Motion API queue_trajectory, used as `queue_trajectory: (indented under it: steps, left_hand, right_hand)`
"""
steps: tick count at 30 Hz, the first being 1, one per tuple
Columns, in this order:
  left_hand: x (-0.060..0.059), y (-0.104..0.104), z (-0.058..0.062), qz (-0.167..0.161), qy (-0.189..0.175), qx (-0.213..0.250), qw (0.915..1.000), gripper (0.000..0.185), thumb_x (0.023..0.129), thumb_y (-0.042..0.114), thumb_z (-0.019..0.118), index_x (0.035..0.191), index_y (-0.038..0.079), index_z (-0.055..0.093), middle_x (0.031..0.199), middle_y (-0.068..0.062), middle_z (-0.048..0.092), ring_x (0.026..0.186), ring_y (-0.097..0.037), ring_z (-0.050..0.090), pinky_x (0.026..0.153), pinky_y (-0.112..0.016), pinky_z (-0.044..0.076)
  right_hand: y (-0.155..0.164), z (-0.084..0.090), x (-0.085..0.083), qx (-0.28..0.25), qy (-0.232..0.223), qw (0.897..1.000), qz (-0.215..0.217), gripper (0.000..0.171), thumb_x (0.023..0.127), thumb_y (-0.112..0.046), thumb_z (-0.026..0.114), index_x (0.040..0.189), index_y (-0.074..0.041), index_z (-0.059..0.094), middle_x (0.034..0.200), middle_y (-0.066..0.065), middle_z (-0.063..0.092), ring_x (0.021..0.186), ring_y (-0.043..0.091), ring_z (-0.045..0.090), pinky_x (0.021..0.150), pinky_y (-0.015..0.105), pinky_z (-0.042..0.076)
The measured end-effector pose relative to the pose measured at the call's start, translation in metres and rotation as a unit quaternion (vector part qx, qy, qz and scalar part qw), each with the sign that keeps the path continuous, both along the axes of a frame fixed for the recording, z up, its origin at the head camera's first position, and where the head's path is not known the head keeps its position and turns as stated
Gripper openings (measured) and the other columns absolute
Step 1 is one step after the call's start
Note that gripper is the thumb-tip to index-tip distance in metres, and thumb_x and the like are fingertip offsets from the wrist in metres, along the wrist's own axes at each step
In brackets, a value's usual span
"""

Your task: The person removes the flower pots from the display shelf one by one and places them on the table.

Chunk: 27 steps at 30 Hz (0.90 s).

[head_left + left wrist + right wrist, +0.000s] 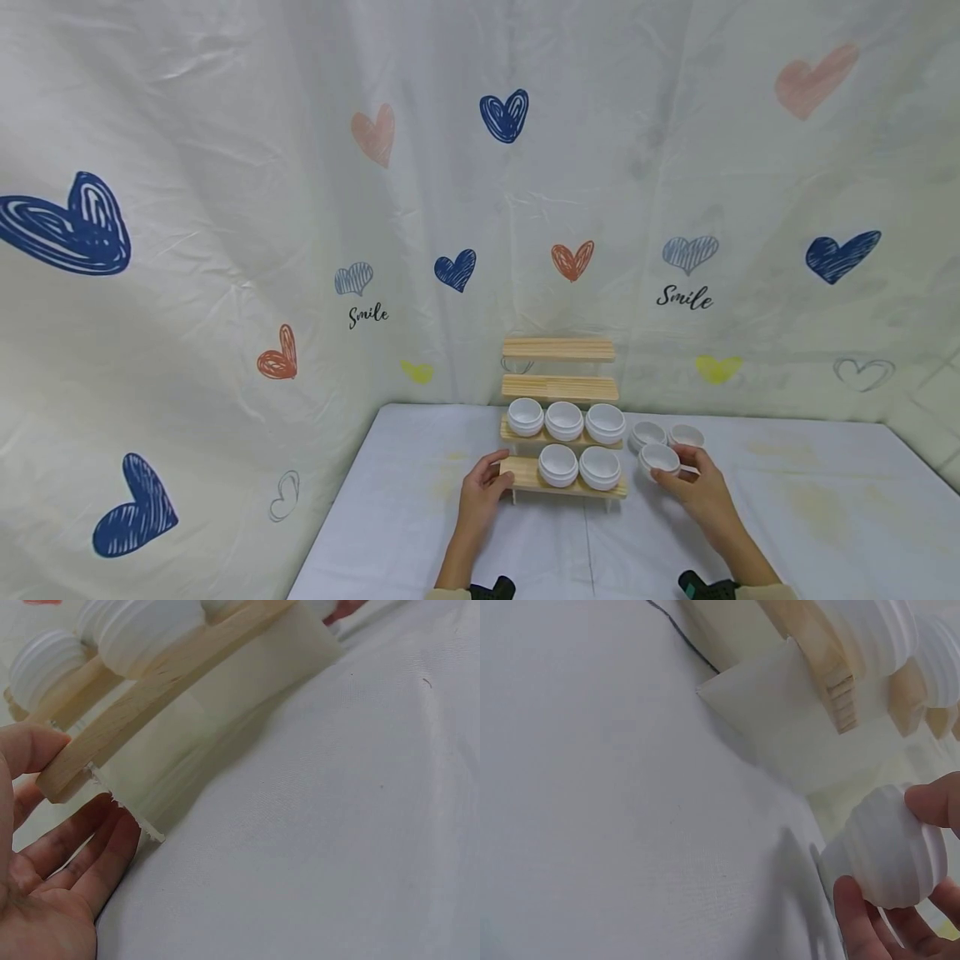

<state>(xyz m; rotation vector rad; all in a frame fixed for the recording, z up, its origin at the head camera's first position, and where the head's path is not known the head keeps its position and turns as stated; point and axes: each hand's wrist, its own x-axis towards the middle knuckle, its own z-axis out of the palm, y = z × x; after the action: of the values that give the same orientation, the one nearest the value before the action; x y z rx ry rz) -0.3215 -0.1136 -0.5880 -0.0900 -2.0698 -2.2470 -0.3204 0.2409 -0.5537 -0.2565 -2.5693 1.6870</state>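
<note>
The left hand [480,493] is gripping the left end of the near shelf [520,470], probably steadying the rack [558,387]; rightward, the right hand [699,490] is gripping a white bowl [658,459], needing level handling.

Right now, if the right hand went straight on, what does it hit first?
Likely the rear white cup nearer the wooden rack, just past the held cup in the right hand; height is unclear, so it might pass above.

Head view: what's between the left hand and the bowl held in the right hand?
The lowest wooden shelf, with two white bowls standing on it, as the head view shows.
</note>
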Motion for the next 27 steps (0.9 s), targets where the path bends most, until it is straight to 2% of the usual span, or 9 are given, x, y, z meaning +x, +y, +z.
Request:
queue_trajectory:
  steps: [7, 14, 16, 22, 27]
  left_hand:
    - [-0.0002, 0.0, 0.0001, 0.003, 0.0, -0.002, 1.0, 0.04, 0.093, 0.008, 0.069, 0.133, 0.005, 0.065, 0.119, -0.019, 0.071, 0.098, -0.013, 0.067, 0.083, -0.019, 0.055]
    - [0.0002, 0.0007, 0.0008, 0.005, -0.003, -0.001, 1.0, 0.039, 0.093, 0.009, 0.069, 0.132, 0.006, 0.065, 0.118, -0.017, 0.071, 0.098, -0.012, 0.066, 0.083, -0.019, 0.055]
    - [0.0, 0.0011, 0.001, 0.005, -0.006, 0.001, 1.0, 0.039, 0.093, 0.009, 0.069, 0.132, 0.006, 0.065, 0.118, -0.017, 0.071, 0.098, -0.012, 0.066, 0.083, -0.019, 0.055]
    - [-0.0007, 0.0019, 0.0004, 0.002, -0.006, 0.004, 1.0, 0.039, 0.093, 0.008, 0.069, 0.133, 0.007, 0.065, 0.119, -0.017, 0.07, 0.098, -0.012, 0.066, 0.083, -0.019, 0.055]
    - [-0.0011, 0.0018, -0.0003, 0.001, -0.005, 0.004, 1.0, 0.039, 0.093, 0.008, 0.069, 0.132, 0.008, 0.065, 0.119, -0.017, 0.07, 0.098, -0.013, 0.066, 0.084, -0.02, 0.055]
  right_hand:
    - [0.0014, -0.0006, -0.0023, 0.01, -0.01, 1.0, 0.005, 0.081, 0.089, -0.036, 0.08, 0.148, 0.0, 0.037, 0.142, 0.02, 0.045, 0.097, 0.001, 0.052, 0.074, 0.018, 0.05]
    - [0.0029, -0.0032, -0.0038, 0.021, -0.008, 1.0, 0.002, 0.079, 0.088, -0.035, 0.081, 0.146, 0.0, 0.039, 0.141, 0.021, 0.048, 0.097, 0.0, 0.052, 0.074, 0.016, 0.05]
    - [0.0032, -0.0038, -0.0045, 0.023, -0.008, 1.0, 0.003, 0.08, 0.088, -0.036, 0.081, 0.146, 0.001, 0.039, 0.141, 0.022, 0.048, 0.102, 0.005, 0.054, 0.074, 0.015, 0.05]
    - [0.0029, -0.0052, -0.0062, 0.027, -0.007, 1.0, 0.004, 0.078, 0.089, -0.034, 0.08, 0.145, 0.002, 0.039, 0.144, 0.026, 0.047, 0.123, 0.033, 0.054, 0.074, 0.013, 0.047]
    - [0.003, -0.01, -0.0081, 0.04, -0.003, 0.999, 0.003, 0.074, 0.089, -0.031, 0.08, 0.142, 0.002, 0.042, 0.141, 0.028, 0.05, 0.122, 0.036, 0.056, 0.073, 0.014, 0.048]
